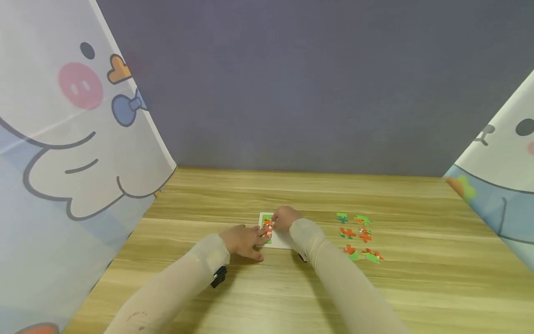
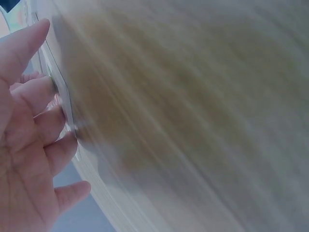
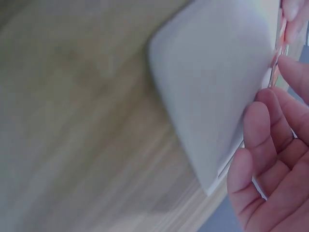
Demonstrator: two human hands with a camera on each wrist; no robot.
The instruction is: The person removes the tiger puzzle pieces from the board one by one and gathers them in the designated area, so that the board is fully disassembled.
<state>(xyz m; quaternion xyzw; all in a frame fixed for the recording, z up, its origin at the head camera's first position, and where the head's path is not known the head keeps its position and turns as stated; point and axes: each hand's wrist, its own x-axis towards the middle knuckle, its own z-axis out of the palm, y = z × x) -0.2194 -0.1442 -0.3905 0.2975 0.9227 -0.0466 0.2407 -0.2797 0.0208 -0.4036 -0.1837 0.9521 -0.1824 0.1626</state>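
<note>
A white puzzle tray (image 1: 282, 240) lies on the table, with orange-and-green jigsaw pieces (image 1: 267, 223) joined along its left side. My left hand (image 1: 244, 240) comes from the left with fingers spread and fairly straight, its fingertips resting on those pieces. From the right, my right hand (image 1: 286, 218) reaches over the tray with bent fingers. Its thumb and index fingertip touch the right edge of the joined pieces; in the right wrist view (image 3: 277, 67) orange shows beside the thumb tip. Whether they pinch a piece cannot be told. The right hand covers part of the tray.
Several loose jigsaw pieces (image 1: 347, 233) lie in two columns right of the tray, some orange, some green. The wooden table (image 1: 233, 195) meets a dark grey panel (image 1: 308, 93) behind. Cartoon-printed cloths hang at left (image 1: 83, 185) and right.
</note>
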